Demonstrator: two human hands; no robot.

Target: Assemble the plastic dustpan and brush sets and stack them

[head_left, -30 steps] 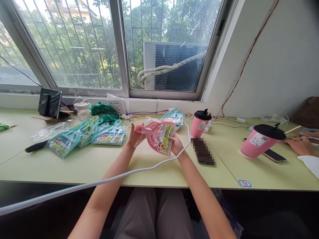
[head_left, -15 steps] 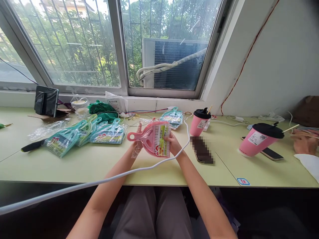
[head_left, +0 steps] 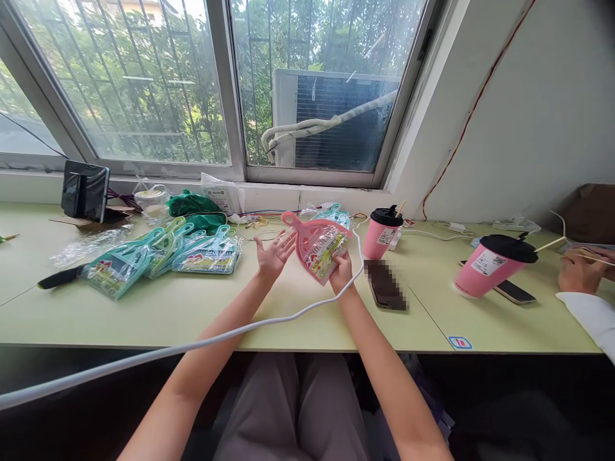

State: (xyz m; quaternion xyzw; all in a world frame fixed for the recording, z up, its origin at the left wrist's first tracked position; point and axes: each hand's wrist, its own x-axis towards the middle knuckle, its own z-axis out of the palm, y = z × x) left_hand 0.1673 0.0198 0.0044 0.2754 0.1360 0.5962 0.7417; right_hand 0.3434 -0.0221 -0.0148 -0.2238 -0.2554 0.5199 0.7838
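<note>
A pink dustpan [head_left: 307, 246] with a brush and printed card in clear wrap is up off the table, its handle pointing to the back left. My right hand [head_left: 342, 270] grips its lower right side, the fingers partly hidden behind it. To the left of the dustpan, my left hand [head_left: 275, 256] has its palm up and fingers spread, holding nothing. Wrapped teal dustpan sets [head_left: 207, 256] lie left of my left hand. Another teal set [head_left: 334, 214] is partly hidden behind the pink one.
A white cable [head_left: 288, 318] crosses in front of my forearms. To the right stand two pink cups [head_left: 379, 238] [head_left: 490, 272] and a phone [head_left: 388, 288]. A black-handled knife [head_left: 60, 276], a green bag [head_left: 195, 208] and a tablet [head_left: 85, 191] are leftward. A co-worker's hand [head_left: 581, 272] rests far right.
My left hand has let go of the pink dustpan and opened beside it. My right hand has tilted the dustpan and shifted it right, its handle swinging up.
</note>
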